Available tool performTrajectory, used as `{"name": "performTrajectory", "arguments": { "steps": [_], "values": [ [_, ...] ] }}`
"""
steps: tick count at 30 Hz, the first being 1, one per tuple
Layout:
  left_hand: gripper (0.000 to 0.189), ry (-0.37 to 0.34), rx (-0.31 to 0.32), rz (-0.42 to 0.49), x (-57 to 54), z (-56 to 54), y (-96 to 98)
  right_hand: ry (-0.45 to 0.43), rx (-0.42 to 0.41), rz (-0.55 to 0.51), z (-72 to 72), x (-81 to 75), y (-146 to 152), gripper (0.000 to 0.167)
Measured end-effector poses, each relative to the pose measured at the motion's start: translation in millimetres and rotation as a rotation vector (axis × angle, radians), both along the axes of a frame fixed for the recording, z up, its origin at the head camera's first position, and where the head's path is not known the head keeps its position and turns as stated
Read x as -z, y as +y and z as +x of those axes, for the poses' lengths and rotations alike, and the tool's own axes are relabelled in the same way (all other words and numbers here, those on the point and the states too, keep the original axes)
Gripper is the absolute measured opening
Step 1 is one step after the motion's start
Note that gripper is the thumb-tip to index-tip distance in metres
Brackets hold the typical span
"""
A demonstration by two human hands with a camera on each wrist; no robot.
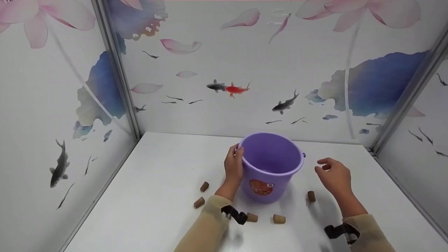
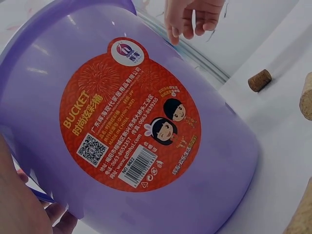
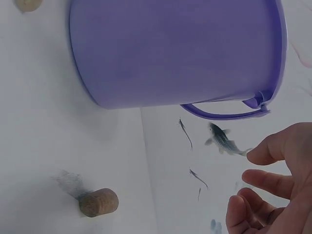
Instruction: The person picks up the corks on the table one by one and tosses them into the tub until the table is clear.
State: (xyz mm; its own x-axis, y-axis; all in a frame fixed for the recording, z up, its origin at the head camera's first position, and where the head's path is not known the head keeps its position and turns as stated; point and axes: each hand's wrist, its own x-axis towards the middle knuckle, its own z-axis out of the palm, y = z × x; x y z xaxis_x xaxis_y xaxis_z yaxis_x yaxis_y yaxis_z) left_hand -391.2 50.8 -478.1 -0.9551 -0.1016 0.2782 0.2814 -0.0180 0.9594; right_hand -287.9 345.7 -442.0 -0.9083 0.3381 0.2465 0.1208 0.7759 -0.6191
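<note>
A purple plastic bucket (image 1: 266,185) with a round red label (image 2: 131,117) stands upright on the white table. My left hand (image 1: 233,164) grips its left side, thumb up at the rim and fingers along the outer wall. Off to the bucket's right, my right hand (image 1: 334,176) hovers over the table with loosely bent fingers and nothing between them. Below that hand lies a brown cork (image 1: 311,196), also seen in the right wrist view. The bucket's purple handle (image 3: 224,116) hangs down on its far side.
Two corks (image 1: 204,186) lie left of the bucket. Nearer the front are another cork (image 1: 279,219) and one (image 1: 252,217) partly behind the left wrist's camera mount (image 1: 235,214). White panels (image 1: 196,115) painted with fish and lotus flowers enclose the table at the back and sides.
</note>
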Motion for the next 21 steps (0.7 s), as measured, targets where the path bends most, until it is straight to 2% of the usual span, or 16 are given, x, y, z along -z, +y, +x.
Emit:
{"name": "performTrajectory", "arguments": {
  "steps": [8,15,21],
  "values": [
    [0.049,0.001,-0.011,-0.012,2.6,-1.6,0.4,0.002,0.014,-0.003,2.3,18.3,-4.8,0.040],
    [0.049,-0.003,-0.006,-0.003,0.5,-2.8,0.0,0.041,0.019,0.026,0.6,30.2,-4.2,0.038],
    [0.048,-0.012,-0.017,-0.004,0.8,-2.3,0.5,0.013,0.014,0.028,0.4,36.8,-0.5,0.039]
  ]
}}
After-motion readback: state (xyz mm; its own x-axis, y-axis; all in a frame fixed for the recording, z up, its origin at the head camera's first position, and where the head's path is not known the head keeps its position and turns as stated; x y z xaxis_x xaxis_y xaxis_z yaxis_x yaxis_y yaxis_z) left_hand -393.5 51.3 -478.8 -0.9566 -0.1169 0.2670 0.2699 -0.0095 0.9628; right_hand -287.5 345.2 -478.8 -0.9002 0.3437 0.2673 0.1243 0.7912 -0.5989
